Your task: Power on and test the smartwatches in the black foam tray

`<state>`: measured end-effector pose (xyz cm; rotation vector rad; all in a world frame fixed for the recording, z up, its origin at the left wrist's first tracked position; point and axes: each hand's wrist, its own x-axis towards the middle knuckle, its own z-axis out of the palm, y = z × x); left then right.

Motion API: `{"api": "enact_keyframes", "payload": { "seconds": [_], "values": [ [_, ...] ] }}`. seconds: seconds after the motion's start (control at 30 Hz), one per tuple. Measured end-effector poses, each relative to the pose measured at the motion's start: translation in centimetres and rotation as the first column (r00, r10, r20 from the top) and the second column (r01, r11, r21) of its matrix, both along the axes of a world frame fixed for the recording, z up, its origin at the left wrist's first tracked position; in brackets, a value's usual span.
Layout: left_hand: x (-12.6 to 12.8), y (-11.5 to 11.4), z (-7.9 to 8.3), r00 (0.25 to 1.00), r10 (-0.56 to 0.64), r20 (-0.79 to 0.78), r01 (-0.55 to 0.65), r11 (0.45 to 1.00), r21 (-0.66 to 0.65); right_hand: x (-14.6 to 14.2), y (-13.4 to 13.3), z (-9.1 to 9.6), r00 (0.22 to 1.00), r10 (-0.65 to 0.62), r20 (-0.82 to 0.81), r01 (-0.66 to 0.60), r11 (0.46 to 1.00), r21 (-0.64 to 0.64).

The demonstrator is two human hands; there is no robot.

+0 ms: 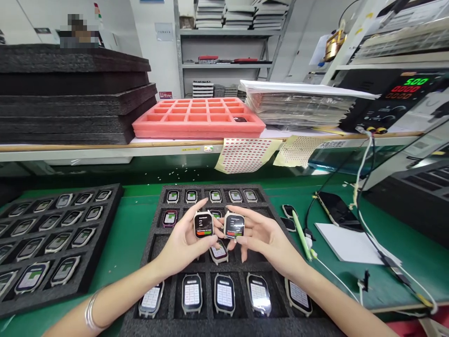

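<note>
My left hand point(187, 241) pinches a smartwatch without a strap point(204, 225) between thumb and fingers. Its lit screen shows white text with a red and a green area at the bottom. Close beside it, my right hand point(268, 236) grips a second smartwatch point(235, 225) with a similar screen. Both are held over a black foam tray point(168, 323) with square pockets. More lit watches sit in that tray: a row of white-grid screens near me, such as one watch point(224, 294), and a far row with green-patched screens. A watch point(219, 252) lies just below my hands, partly covered by fingers.
Another foam tray of watches point(58, 245) lies left. On the right are a green pen point(300, 234), a phone point(339, 211), white paper point(351, 243) and cables. A pink foam tray point(196, 130), black foam stack point(70, 107) and power supply point(386, 103) stand on the shelf.
</note>
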<state>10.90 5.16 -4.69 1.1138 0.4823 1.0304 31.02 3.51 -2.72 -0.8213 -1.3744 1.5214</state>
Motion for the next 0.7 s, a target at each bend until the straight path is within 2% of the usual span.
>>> {"api": "enact_keyframes", "payload": {
  "seconds": [0.13, 0.33, 0.43, 0.6, 0.7],
  "values": [
    [-0.01, 0.01, -0.03, 0.999, 0.019, -0.046, -0.018, 1.0, 0.009, 0.19, 0.08, -0.15, 0.999, -0.004, -0.032, 0.003, 1.0, -0.005],
    [-0.12, 0.1, -0.02, 0.999, -0.002, -0.053, 0.006, 0.998, 0.069, -0.08, 0.0, -0.35, 0.99, -0.11, 0.092, 0.107, 0.994, 0.036],
    [-0.04, 0.09, 0.0, 0.996, 0.024, -0.09, -0.018, 0.998, 0.062, -0.07, -0.05, -0.27, 0.994, -0.077, 0.079, 0.075, 0.997, 0.019],
    [-0.09, 0.09, 0.04, 0.99, 0.062, -0.127, -0.057, 0.997, 0.044, 0.12, -0.24, -0.06, 0.997, 0.064, -0.042, -0.065, 0.998, -0.023],
    [-0.18, 0.08, -0.03, 0.996, 0.047, -0.074, -0.043, 0.997, 0.059, 0.01, -0.45, -0.05, 0.998, 0.046, -0.049, -0.047, 0.999, -0.016]
  ]
}}
